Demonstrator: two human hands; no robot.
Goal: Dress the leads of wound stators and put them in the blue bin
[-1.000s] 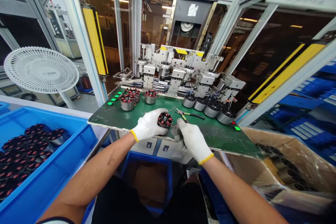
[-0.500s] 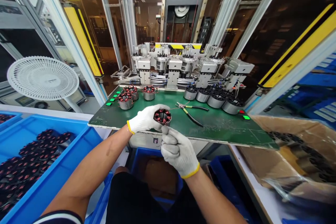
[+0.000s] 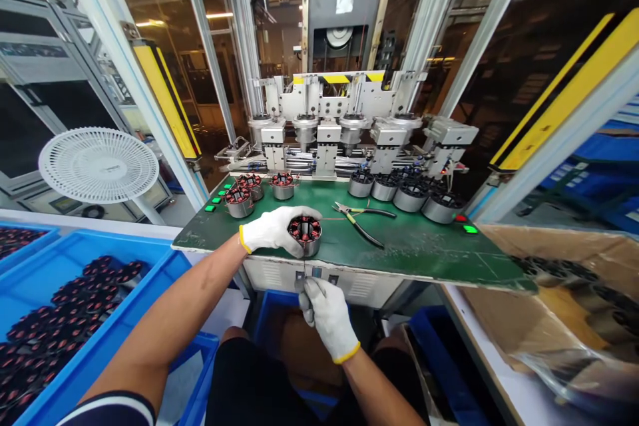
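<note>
My left hand, in a white glove, is wrapped round the side of a motor stator with red copper windings, at the front of the green table. Below the table's front edge, my right hand, also gloved, pinches a thin wire that runs down from the stator. Another wire end sticks out to the right of the stator. Pliers with black and yellow handles lie on the table to the right, touched by neither hand.
Wound stators stand at the table's back left, several unwound stators at the back right. Behind them is a winding machine. A blue bin of stators is at left, a cardboard box at right, a white fan at far left.
My right hand has moved down and away from the stator, drawing the wire out straight. My left hand still holds the stator. The machine's upper plate appears more fully behind. The view has shifted slightly.
</note>
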